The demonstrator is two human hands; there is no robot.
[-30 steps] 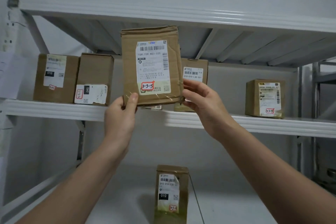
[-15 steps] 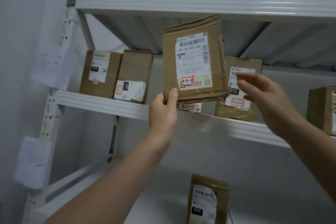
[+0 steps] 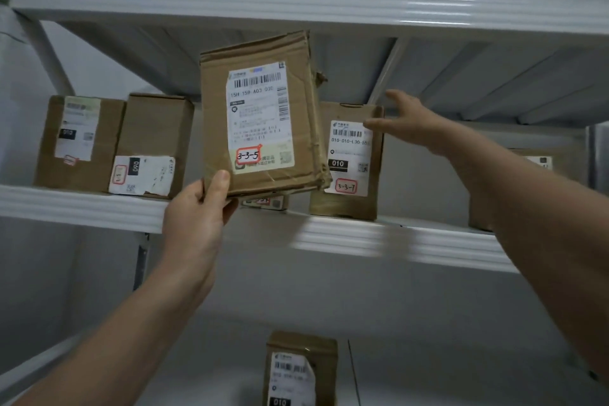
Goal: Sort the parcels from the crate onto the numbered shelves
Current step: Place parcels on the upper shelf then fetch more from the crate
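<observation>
A flat, worn cardboard parcel with a white label marked 3-3-5 is held upright in front of the middle shelf. My left hand grips its lower left corner, thumb on the front. My right hand is off the parcel, fingers stretched out, at the upper right corner of a standing box marked 3-3-7 on that shelf. Whether the fingers touch that box I cannot tell. A small parcel lies on the shelf behind the held one, mostly hidden.
Two brown boxes stand at the shelf's left; another box sits behind my right forearm. The upper shelf hangs close above. One box stands on the lower shelf. A white upright post is at left.
My right hand let go of the parcel's right edge and reached right and back toward the 3-3-7 box. The left hand alone now holds the parcel, slightly tilted.
</observation>
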